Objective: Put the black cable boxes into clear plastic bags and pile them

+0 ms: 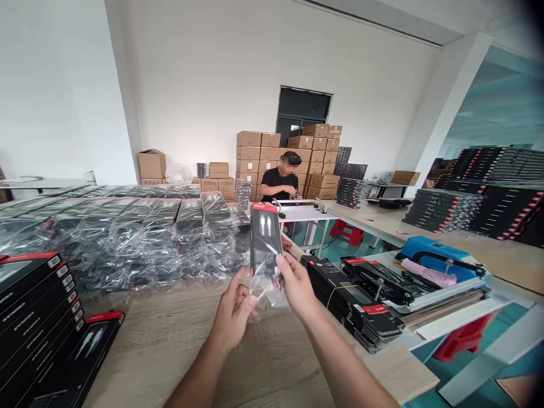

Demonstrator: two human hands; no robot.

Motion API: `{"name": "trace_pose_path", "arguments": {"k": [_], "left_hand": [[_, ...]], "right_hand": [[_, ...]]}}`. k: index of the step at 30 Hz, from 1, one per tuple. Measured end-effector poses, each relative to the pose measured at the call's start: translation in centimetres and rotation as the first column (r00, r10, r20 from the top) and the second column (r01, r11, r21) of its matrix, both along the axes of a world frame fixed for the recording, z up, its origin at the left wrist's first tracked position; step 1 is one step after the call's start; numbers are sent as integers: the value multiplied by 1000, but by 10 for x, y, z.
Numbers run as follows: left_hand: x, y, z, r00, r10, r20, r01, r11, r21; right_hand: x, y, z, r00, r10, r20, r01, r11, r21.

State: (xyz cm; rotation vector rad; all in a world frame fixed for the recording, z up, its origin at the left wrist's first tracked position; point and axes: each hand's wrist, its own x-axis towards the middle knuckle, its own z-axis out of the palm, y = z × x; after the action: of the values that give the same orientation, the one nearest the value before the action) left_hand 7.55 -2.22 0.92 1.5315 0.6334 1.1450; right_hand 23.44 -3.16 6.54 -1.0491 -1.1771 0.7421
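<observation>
Your right hand (297, 286) is grasping a black card package (264, 241) in a clear plastic bag (267, 294), held above the wooden table (170, 334). Your left hand (232, 309) is open beside it; touching I cannot tell. The card is light and stiff, the bag soft and slippery, so take the firm card edges.

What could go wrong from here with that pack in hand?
The black-and-red cable package seems gripped mainly by the right hand, so it could slip and drop. The loose clear plastic bag could also snag or tear. The left hand looks open, giving little backup. The strapped stack of packages sits close to the edge of the wooden table, so a careless elbow could knock it off.
</observation>
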Motion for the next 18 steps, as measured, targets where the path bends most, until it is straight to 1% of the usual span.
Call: {"name": "trace_pose_path", "arguments": {"k": [2, 3, 5, 7, 9, 10, 12, 14, 15, 16, 17, 18], "left_hand": [[-1, 4, -4, 998, 44, -38, -45, 999, -16], [0, 6, -7, 995, 62, -77, -63, 998, -19], [0, 10, -12, 980, 87, -182, -86, 996, 9], [0, 13, -17, 950, 110, -291, -90, 993, 82], [0, 17, -22, 917, 142, -372, -89, 984, 156], [-1, 18, -23, 901, 156, -404, -89, 979, 181], [-2, 21, -25, 872, 170, -459, -83, 975, 204], [-2, 20, -24, 846, 182, -502, -82, 973, 215], [-2, 18, -23, 836, 190, -514, -84, 971, 223], [-2, 15, -21, 834, 194, -516, -83, 970, 230], [-1, 12, -19, 839, 195, -508, -86, 969, 230], [-1, 10, -18, 852, 191, -487, -85, 969, 232]], "right_hand": [[7, 28, 32, 999, -41, -3, 41, 999, 29], [9, 45, 46, 998, -63, 22, 62, 998, 29], [8, 79, 70, 980, -113, 161, 121, 992, -41], [5, 108, 85, 917, -140, 372, 199, 972, -126], [5, 126, 92, 854, -162, 494, 264, 954, -144], [6, 130, 94, 832, -185, 524, 292, 948, -129], [11, 124, 96, 774, -290, 563, 378, 925, -43], [9, 103, 93, 694, -450, 562, 469, 875, 122], [2, 89, 91, 667, -518, 536, 487, 847, 213], [-8, 75, 87, 666, -551, 504, 470, 834, 291], [-23, 61, 83, 692, -535, 485, 417, 845, 336], [-41, 48, 78, 725, -473, 501, 334, 877, 345]]}}
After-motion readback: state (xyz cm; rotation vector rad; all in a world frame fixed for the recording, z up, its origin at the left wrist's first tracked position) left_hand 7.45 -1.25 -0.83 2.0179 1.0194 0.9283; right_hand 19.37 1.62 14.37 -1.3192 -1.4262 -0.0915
